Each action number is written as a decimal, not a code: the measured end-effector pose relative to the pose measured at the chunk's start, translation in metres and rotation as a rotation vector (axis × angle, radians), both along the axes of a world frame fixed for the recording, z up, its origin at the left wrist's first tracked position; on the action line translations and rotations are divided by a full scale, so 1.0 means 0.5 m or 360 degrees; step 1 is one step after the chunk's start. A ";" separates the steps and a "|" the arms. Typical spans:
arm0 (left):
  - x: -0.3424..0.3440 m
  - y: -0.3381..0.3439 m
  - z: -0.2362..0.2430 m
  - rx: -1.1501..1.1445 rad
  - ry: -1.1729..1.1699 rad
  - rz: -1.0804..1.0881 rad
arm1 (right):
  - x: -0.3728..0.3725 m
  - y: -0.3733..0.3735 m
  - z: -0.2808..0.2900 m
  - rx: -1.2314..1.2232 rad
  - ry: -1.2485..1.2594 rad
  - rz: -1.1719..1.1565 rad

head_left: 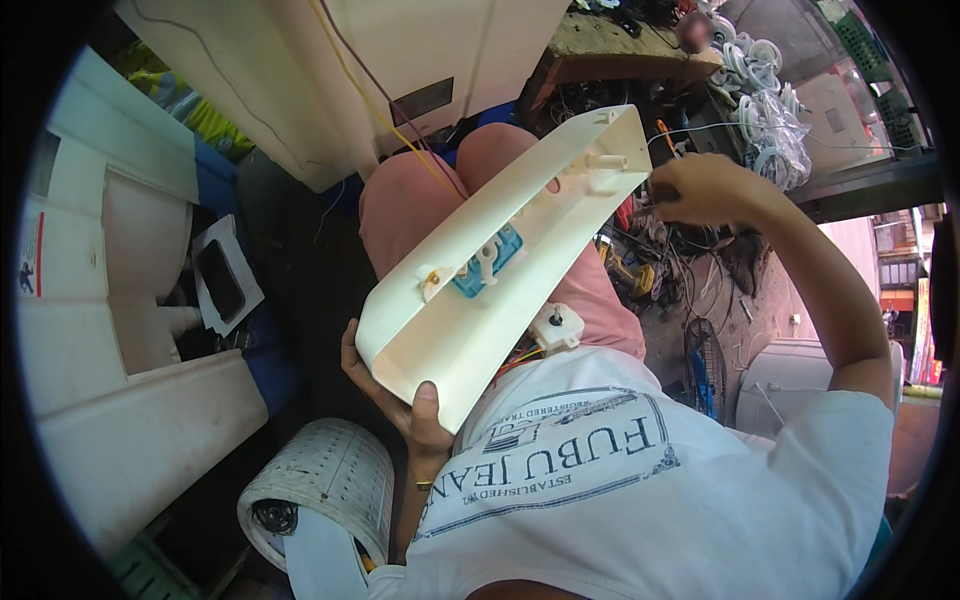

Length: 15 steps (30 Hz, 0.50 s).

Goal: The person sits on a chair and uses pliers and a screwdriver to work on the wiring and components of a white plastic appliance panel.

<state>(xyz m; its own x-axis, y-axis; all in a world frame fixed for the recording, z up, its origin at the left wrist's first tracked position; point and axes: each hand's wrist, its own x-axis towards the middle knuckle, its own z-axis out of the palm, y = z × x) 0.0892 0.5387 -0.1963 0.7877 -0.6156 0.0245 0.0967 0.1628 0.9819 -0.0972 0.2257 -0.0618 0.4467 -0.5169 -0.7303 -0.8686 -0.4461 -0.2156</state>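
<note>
My left hand (428,425) grips the lower end of a long cream plastic panel (515,290), thumb over its edge. The panel lies tilted across my lap, its hollow inside facing up. Fixed inside it is a blue part (490,262) with a white lever-like piece across it. On my lap beside the panel sits a small white box-shaped timer (556,328) with a dark shaft and coloured wires. Off the panel's far right end, my right hand (695,190) is closed with fingers curled; what it holds, if anything, is too unclear to name.
A large cream appliance body (350,80) stands ahead, with loose wires hanging down it. Another white casing (90,300) fills the left. At lower left is a white perforated drum (330,480). Tangled cables, a yellow power tool (632,272) and a fan guard (700,365) lie to the right.
</note>
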 end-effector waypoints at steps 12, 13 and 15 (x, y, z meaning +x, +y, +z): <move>-0.017 0.009 -0.011 0.0054 0.0005 0.0019 | 0.000 0.039 -0.115 -0.1002 -0.0354 0.0243; -0.020 0.008 -0.009 0.0038 0.0025 0.0017 | 0.008 0.037 -0.121 -0.0997 -0.0353 0.0242; -0.022 0.008 -0.005 0.0022 0.0046 0.0018 | 0.023 0.030 -0.129 -0.0975 -0.0309 0.0274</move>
<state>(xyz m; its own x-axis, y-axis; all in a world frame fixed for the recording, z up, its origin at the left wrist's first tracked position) 0.0783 0.5426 -0.1990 0.7947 -0.6069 -0.0068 0.1233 0.1505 0.9809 -0.0857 0.2409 -0.1266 0.6539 -0.7223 -0.2251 -0.7449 -0.6667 -0.0244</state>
